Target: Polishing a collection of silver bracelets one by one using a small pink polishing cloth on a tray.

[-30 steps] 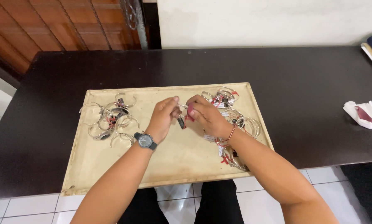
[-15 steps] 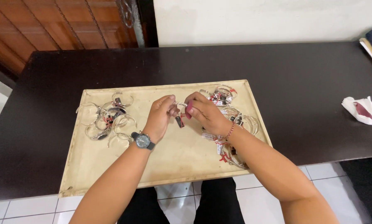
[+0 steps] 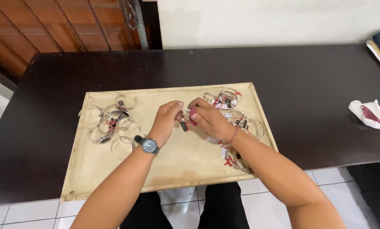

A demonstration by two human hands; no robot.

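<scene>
Little changed since half a second ago: both hands still met over the middle of the tray, the small piece between them hanging a touch lower, the two heaps of bangles lying as before.

At far left, bare beige tray (image 3: 92,178) floor along the near rim, open room there. Just right of that, a heap of silver cuff bangles (image 3: 109,123) with dark stones near the far-left corner, well apart from the hands. Next, left hand (image 3: 166,121), watch (image 3: 149,145) on the wrist, fingertips pinched together on a small bracelet piece (image 3: 184,124). Piece itself at the tray's centre, held just above the floor: thin silvery band with a dark oblong stone dangling below. Touching it from the other side, right hand (image 3: 209,118), fingers closed on the same piece along with a bit of pink cloth (image 3: 193,114); red beaded string at that wrist. Beyond, a second heap of bangles with red tags (image 3: 236,114) crowding the right rim. Then wide dark table (image 3: 317,85), bare up to a crumpled white cloth (image 3: 370,113) near the right edge.
</scene>
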